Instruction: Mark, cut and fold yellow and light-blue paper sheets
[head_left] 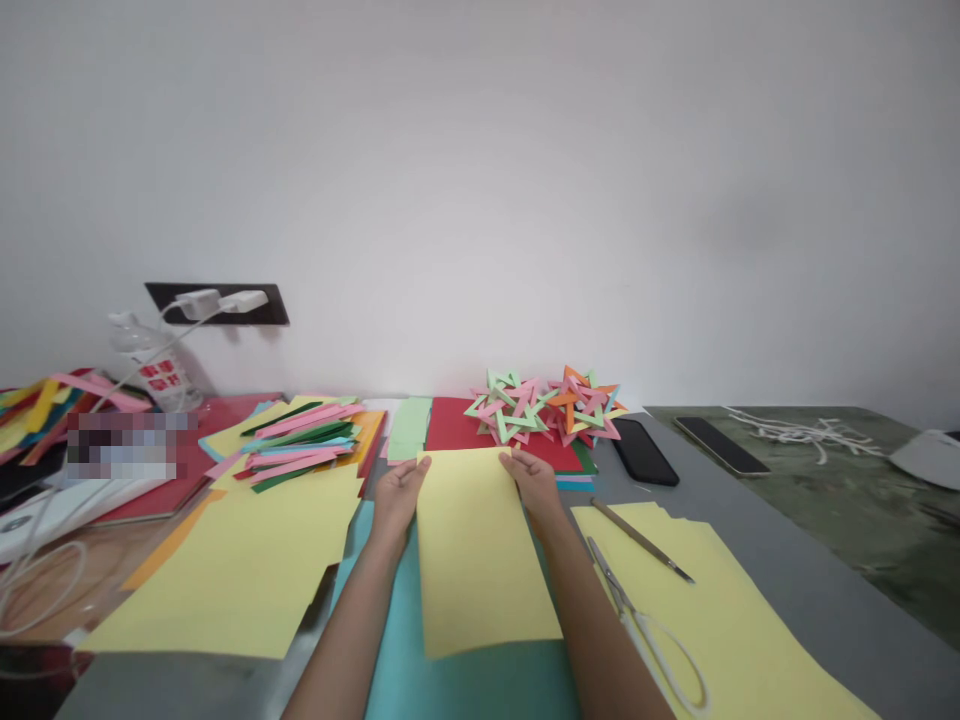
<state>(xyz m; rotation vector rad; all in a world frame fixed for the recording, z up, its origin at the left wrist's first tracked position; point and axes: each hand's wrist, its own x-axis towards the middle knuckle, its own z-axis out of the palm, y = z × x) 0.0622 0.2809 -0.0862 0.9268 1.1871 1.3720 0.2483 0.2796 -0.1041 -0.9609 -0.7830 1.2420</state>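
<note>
A yellow sheet of paper is held up by its two far corners over a teal sheet. My left hand pinches the far left corner, thumb on top. At the far right corner my right hand is closed on the same sheet. To the right, scissors and a slim craft knife lie on more yellow paper. Another stack of yellow paper spreads out on the left.
Coloured paper strips lie at back left. Two folded-paper star balls sit on red paper near the wall. A black phone, a dark slab, white cords, a plastic bottle and a socket strip surround the workspace.
</note>
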